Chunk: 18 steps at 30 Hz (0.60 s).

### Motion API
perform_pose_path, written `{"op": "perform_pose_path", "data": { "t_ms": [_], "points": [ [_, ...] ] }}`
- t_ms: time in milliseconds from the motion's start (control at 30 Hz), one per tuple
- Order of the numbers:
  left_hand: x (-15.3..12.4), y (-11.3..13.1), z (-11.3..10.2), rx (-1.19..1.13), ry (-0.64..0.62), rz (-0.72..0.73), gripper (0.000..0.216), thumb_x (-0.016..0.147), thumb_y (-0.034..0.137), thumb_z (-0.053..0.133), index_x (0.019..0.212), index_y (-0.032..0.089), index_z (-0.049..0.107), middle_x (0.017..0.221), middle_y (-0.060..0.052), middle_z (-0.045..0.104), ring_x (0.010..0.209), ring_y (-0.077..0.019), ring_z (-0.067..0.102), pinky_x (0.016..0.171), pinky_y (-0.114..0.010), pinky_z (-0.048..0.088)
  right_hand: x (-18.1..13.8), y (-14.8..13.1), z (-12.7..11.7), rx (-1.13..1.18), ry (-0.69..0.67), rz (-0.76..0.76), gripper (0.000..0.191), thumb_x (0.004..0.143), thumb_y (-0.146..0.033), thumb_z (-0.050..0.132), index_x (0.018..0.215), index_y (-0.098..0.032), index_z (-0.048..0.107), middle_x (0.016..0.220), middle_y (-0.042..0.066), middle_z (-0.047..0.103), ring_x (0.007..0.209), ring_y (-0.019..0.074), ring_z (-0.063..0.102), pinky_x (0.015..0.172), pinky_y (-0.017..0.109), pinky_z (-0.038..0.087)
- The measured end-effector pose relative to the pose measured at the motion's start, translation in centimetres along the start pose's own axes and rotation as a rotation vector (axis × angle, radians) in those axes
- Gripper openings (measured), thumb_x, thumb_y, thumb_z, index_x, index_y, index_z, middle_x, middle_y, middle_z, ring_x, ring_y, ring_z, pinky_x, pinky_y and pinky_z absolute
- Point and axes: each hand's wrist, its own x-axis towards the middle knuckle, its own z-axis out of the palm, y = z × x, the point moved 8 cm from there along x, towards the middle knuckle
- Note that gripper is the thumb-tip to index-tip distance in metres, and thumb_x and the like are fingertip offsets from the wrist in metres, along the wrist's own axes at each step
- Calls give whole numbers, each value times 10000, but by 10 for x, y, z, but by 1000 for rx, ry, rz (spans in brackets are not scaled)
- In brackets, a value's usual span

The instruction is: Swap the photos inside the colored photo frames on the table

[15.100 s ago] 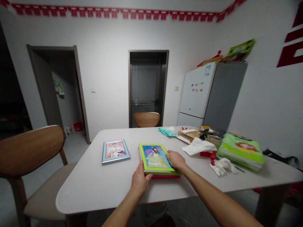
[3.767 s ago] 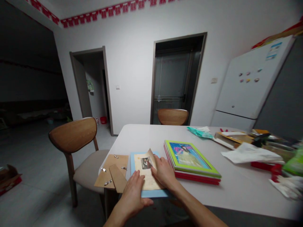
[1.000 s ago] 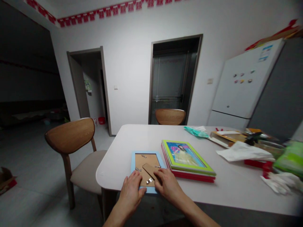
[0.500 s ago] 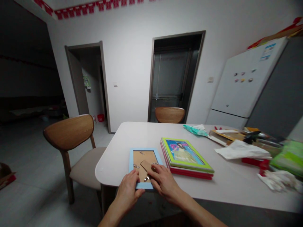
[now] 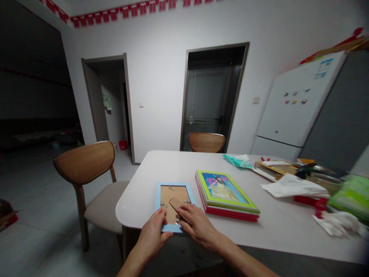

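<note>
A light-blue picture frame point(image 5: 158, 196) lies face down near the table's front edge, its brown backing board point(image 5: 167, 192) showing. Small metal turn clips point(image 5: 164, 205) sit along the sides of the backing, and a fold-out stand point(image 5: 174, 202) rests at its middle. My left hand point(image 5: 153, 230) grips the frame's lower left corner, fingers on the side and thumb along the bottom rim. Over the lower right part bends my right hand point(image 5: 198, 227), its fingers on the stand and its thumb close to the bottom clip. Its fingertips partly hide that clip.
Right of the frame is a stack of picture frames, a green one point(image 5: 242, 206) on top of red ones point(image 5: 230, 214). Crumpled paper point(image 5: 294, 185), a teal packet point(image 5: 238, 161) and a green bag point(image 5: 350, 196) lie farther right. A wooden chair point(image 5: 86, 163) stands at the left.
My right hand has shifted slightly down and left, its fingers more curled over the stand. The bottom clip appears turned more upright. My left hand keeps its hold on the corner.
</note>
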Motion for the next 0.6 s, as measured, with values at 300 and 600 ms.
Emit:
{"op": "perform_pose_path", "data": {
  "t_ms": [300,600],
  "points": [
    [-7,1,-10,1,-13,-38,527,623,205,574,1134,154,454,1123,-80,544,1172,-182,359,984,-313,282,33,66,5,-171,76,313,253,740,-130,393,634,-128,623,745,106,576,717,157,500,690,230,348],
    [-9,-1,-10,11,7,-64,514,611,207,584,1112,174,478,1178,-82,510,1174,-181,358,977,-309,290,40,64,8,-174,88,312,267,752,-153,398,613,-141,626,769,88,578,720,139,507,670,209,348]
  ]
}}
